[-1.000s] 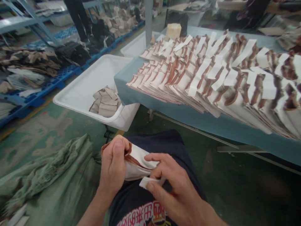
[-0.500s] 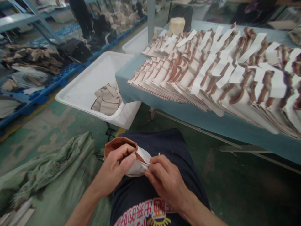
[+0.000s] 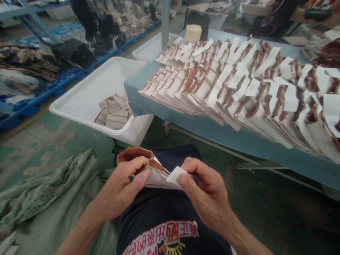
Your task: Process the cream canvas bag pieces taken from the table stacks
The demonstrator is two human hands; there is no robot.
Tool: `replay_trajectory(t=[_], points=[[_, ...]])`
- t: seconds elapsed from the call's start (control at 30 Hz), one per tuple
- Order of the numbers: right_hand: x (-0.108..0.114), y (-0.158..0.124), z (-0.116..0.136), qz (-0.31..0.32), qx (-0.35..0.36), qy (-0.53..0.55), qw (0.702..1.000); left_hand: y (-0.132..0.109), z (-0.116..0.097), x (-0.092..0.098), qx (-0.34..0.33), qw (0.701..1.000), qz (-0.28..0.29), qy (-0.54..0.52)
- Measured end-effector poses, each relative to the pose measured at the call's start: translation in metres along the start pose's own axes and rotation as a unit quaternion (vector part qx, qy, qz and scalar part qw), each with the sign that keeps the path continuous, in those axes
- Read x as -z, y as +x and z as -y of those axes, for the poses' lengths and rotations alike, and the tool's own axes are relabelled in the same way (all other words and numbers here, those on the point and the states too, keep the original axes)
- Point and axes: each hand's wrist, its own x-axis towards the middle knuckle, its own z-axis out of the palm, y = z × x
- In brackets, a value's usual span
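Note:
Over my lap I hold a shoe upper (image 3: pixel 158 178), off-white outside with a brown lining and a brown curved opening at its left end. My left hand (image 3: pixel 124 184) pinches its upper edge between thumb and fingers, close to the brown opening. At the other end, my right hand (image 3: pixel 205 191) grips a small white strip (image 3: pixel 175 174) between thumb and forefinger, with the strip lying against the upper's right end. Whether the strip is stuck to it, I cannot tell.
Ahead to the right, a blue-covered table (image 3: pixel 170 111) bears dense rows of similar uppers (image 3: pixel 193 88), many with white strips. A white bin (image 3: pixel 71 99) holding grey-beige pieces (image 3: pixel 114 111) stands at its left corner. A green sack (image 3: pixel 61 198) lies left of my lap.
My right hand has moved right and up a little and turned, and a white strip now shows between its thumb and forefinger. My left hand keeps its pinch on the upper.

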Motion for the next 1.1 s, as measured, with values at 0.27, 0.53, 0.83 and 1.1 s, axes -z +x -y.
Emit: replay_trajectory(t=[0.27, 0.53, 0.83, 1.1], points=[[-0.019, 0.016, 0.029, -0.02, -0.053, -0.006, 0.998, 0.009, -0.015, -0.003, -0.025, 0.997, -0.028, -0.069], [-0.021, 0.024, 0.026, -0.036, -0.013, -0.115, 0.993, 0.011, -0.011, -0.01, -0.031, 0.996, -0.031, -0.077], [-0.029, 0.025, 0.014, -0.032, -0.049, -0.116, 0.992, 0.011, -0.006, -0.011, -0.023, 0.995, -0.023, -0.096], [-0.03, 0.026, 0.014, -0.025, -0.091, -0.089, 0.992, 0.01, 0.008, -0.01, -0.019, 0.988, 0.004, -0.152]])
